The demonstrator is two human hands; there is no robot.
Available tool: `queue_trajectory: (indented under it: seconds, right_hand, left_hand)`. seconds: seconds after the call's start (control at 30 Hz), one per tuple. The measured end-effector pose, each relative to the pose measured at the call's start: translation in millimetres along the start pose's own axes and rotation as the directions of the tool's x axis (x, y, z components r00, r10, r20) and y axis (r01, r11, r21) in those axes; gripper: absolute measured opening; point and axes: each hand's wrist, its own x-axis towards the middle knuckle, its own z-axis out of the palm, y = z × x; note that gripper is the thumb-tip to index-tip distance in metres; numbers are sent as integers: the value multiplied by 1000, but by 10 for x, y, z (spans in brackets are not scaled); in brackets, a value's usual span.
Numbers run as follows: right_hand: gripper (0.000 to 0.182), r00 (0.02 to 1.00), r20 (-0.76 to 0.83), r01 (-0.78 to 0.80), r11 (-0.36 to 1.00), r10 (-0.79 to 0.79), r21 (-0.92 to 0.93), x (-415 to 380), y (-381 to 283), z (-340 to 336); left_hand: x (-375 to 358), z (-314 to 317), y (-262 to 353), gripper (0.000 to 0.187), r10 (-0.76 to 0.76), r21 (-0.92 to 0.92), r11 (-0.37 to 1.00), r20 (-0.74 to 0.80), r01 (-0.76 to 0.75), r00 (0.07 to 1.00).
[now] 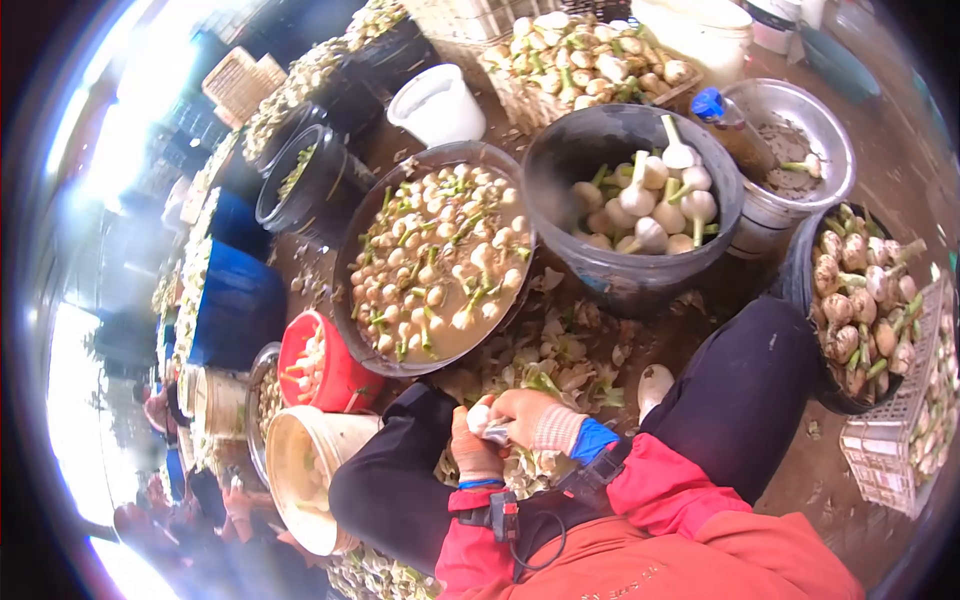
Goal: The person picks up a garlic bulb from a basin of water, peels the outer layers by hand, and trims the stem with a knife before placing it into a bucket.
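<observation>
My left hand, in an orange work glove, is closed around a garlic bulb above my lap. Against it, my gloved right hand has its fingers wrapped around what looks like a small knife; only a short grey shiny part shows between the hands. Beneath and ahead of them lie garlic peelings. Directly in front stands a black bucket with cleaned garlic bulbs. To its left, a wide basin holds many bulbs in murky water.
A red bucket and a cream bucket stand by my left knee. On the right are a black tub of unpeeled garlic and a plastic crate. A bottle leans in a metal pan. Other people sit at far left.
</observation>
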Motion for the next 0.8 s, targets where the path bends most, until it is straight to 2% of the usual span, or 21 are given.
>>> queue_trajectory:
  seconds: [0.03, 0.07, 0.1, 0.13, 0.17, 0.2, 0.23, 0.27, 0.3, 0.33, 0.4, 0.43, 0.47, 0.53, 0.6, 0.67, 0.73, 0.8]
  right_hand:
    - [16, 999, -19, -32, 956, 39, 292, -51, -47, -8]
    - [14, 996, -37, -45, 828, 79, 559, -81, -103, -25]
    - [10, 995, -61, -10, 704, 76, 711, -60, -94, -13]
    - [11, 982, -95, -11, 548, 164, 836, -19, -75, 14]
    - [12, 956, -188, 44, 523, 226, 851, 16, 1, 22]
    - [14, 918, -276, 104, 498, 285, 861, 58, 90, 17]
    - [21, 818, -398, -1, 692, 416, 722, 96, 169, -10]
    - [27, 720, -517, -47, 776, 463, 629, 194, 371, 87]
    - [30, 687, -531, -130, 803, 496, 582, 188, 387, 97]
    - [32, 655, -543, -215, 818, 526, 533, 179, 400, 98]
    - [42, 767, -341, -372, 810, 543, 453, 168, 413, 141]
    - [50, 829, -441, -178, 909, 345, 376, 175, 441, 201]
    - [45, 837, -387, -234, 892, 387, 387, 191, 448, 285]
    - [34, 926, -327, -160, 981, 189, 112, 301, 743, 502]
    - [28, 921, -27, -383, 915, 389, 128, 178, 443, 272]
    - [31, 921, 8, -390, 920, 390, 28, 234, 459, 333]
    - [33, 919, 56, -393, 919, 391, 24, 265, 471, 336]
    - [32, 917, 38, -397, 918, 396, 16, 270, 475, 337]
  left_hand:
    - [52, -40, -10, 53, 8, -57, 998, 35, -6, 999]
    - [101, -61, -33, 47, 33, -101, 994, -52, -38, 998]
    - [133, -65, -26, 43, 33, -172, 984, -64, -44, 997]
    - [169, -92, -12, 39, 30, -242, 969, -76, -48, 997]
    - [277, -346, -61, 36, 169, -49, 984, -8, -169, 986]
    - [421, -514, -100, 33, 296, 131, 943, 91, -306, 951]
    - [359, -317, 0, 32, 131, -109, 984, -63, -137, 989]
    - [195, -88, 128, 31, -76, -356, 934, -177, 8, 981]
    - [135, 33, 168, 27, -21, -353, 936, -114, -20, 993]
    - [116, 186, 225, 27, 9, -344, 937, -148, -60, 989]
    - [64, 510, 358, 29, 20, -321, 946, -63, -39, 998]
    - [109, 574, 438, 32, 34, -286, 958, 86, -9, 996]
    - [168, 664, 512, 35, 71, -260, 966, 260, -1, 963]
    - [-37, 1261, 657, 32, 115, -181, 982, 395, -45, 912]
    - [-54, 1723, 775, 30, 108, -86, 993, 490, -76, 865]
    - [28, 2151, 865, 31, 89, -37, 996, 560, -83, 824]
    - [146, 2541, 904, 31, 89, -42, 996, 627, -81, 774]
    - [249, 2862, 899, 29, 142, -1, 984, 617, -181, 774]
